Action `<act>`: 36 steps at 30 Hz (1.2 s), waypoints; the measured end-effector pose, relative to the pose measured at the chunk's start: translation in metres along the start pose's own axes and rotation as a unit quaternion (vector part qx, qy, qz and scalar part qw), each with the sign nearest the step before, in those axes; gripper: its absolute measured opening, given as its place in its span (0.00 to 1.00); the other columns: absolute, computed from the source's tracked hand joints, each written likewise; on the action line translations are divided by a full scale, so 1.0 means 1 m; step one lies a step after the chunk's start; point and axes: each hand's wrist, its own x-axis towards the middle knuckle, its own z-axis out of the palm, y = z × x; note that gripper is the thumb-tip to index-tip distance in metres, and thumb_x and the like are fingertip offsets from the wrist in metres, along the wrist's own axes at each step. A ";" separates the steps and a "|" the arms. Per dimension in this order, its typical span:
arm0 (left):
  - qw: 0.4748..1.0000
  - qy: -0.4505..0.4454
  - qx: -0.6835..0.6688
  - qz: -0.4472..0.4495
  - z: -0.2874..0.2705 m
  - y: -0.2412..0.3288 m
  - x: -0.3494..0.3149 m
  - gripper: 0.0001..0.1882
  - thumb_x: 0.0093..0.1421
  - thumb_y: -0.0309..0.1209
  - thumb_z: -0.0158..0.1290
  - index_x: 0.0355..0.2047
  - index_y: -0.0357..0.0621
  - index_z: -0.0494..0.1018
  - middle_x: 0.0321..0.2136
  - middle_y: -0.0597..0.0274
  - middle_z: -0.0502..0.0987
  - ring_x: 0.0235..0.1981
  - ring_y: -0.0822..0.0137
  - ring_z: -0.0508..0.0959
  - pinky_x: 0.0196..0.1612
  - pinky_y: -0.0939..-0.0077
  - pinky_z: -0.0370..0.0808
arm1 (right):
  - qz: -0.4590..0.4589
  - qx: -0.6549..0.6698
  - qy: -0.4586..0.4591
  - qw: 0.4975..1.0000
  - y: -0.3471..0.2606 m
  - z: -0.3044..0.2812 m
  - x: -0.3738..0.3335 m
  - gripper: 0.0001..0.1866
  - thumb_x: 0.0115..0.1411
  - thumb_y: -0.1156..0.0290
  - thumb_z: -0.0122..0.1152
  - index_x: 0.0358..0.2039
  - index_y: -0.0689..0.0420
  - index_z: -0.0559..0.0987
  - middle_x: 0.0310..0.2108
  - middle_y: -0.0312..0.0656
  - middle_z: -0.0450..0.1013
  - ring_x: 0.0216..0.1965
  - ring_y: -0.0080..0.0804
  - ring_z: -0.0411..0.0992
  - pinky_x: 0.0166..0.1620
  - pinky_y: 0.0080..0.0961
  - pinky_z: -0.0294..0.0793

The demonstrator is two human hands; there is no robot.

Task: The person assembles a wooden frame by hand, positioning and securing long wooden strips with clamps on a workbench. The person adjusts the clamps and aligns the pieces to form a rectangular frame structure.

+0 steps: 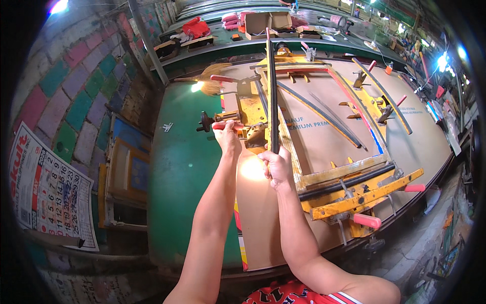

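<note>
My left hand [229, 136] is closed round the red handle [218, 125] of a toggle clamp [255, 134] on a yellow metal jig plate [251, 109]. A black screw knob [205, 121] sticks out left of that clamp. My right hand [278, 168] is closed on the near end of a long dark bar with yellow edges [274, 91], which runs away from me over the left side of a rectangular frame [349, 95]. The fingers hide the bar's tip. More red-handled clamps [367, 221] sit around the frame, by a yellow bar [372, 194] at its near side.
Brown cardboard [314, 134] covers much of the green table [185, 202]. Loose dark strips [324, 115] lie inside the frame, with another bar [387, 99] at the right. A broom [210, 81] lies at the far left. Boxes [266, 25] stand on a bench behind; a block wall rises left.
</note>
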 end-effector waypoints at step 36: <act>0.817 -0.190 0.527 0.138 -0.013 0.078 -0.046 0.36 0.56 0.23 0.61 0.62 0.34 0.56 0.49 0.47 0.73 0.46 0.60 0.78 0.49 0.68 0.76 | -0.113 -0.331 0.083 0.933 0.027 0.013 0.055 0.30 0.57 0.62 0.65 0.55 0.64 0.67 0.30 0.44 0.74 0.21 0.30 0.73 0.22 0.26 0.70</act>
